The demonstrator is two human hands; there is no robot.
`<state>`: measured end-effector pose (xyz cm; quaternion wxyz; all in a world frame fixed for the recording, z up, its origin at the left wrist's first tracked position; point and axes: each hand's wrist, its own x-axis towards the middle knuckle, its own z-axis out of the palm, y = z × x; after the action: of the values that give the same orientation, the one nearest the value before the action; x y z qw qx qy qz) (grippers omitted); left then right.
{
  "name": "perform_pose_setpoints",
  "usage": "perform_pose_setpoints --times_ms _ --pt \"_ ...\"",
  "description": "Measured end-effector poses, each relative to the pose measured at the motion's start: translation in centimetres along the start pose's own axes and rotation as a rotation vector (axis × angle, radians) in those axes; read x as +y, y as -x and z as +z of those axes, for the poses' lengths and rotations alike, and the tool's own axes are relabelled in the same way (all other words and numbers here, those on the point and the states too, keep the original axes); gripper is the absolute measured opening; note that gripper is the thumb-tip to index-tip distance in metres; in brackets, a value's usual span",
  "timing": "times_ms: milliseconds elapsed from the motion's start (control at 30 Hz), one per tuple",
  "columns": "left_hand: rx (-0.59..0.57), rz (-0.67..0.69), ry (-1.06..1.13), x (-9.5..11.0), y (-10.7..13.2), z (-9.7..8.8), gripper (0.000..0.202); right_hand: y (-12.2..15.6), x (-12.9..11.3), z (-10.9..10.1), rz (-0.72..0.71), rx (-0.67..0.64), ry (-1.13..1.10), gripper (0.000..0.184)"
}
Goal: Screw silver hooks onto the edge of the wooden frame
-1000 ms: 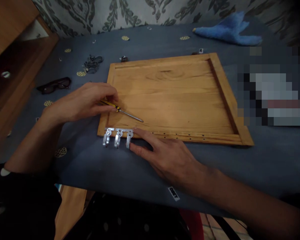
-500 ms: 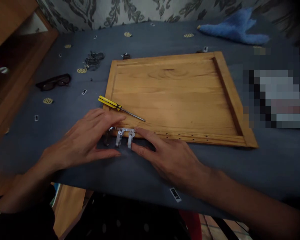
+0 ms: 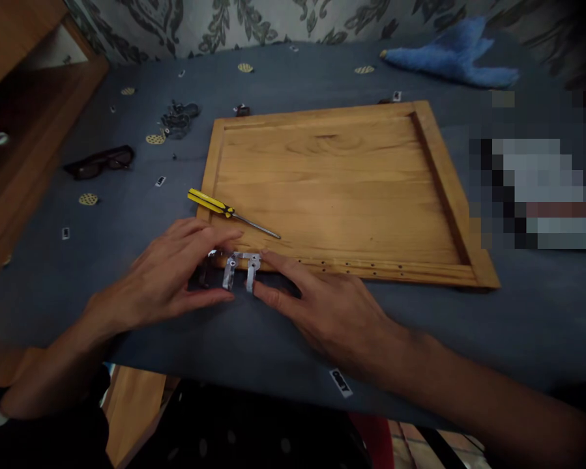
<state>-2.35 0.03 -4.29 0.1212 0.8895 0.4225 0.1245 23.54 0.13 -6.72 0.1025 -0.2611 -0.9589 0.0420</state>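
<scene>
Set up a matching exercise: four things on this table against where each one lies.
1 screwdriver
2 sunglasses
3 blue plush toy
4 metal hook strip

A far right of the table
B between left hand and right hand
C across the wooden panel's left rim
D on the table, left of the panel

Pairs: 1-C, 2-D, 3-A, 4-B.

Screwdriver [image 3: 227, 212] lies beyond the hooks [image 3: 238, 268] (panel [image 3: 341, 189] open).

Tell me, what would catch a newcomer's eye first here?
A big wooden panel lies flat on the blue-covered table. At its near edge, the left hand and right hand meet on a small strip of metal hooks. A yellow screwdriver lies just behind them, across the panel's left rim.
</scene>
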Motion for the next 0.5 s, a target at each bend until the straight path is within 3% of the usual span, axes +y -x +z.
perform_pose_setpoints --times_ms 300,500 --pt "-0.003 0.036 0.008 0.8 -0.3 -0.3 0.066 0.2 0.1 0.2 -0.008 0.038 -0.013 0.038" --pt "0.025 0.055 -0.012 1.3 -1.0 0.3 0.059 0.4 0.2 0.7 -0.018 0.055 -0.051 0.032"
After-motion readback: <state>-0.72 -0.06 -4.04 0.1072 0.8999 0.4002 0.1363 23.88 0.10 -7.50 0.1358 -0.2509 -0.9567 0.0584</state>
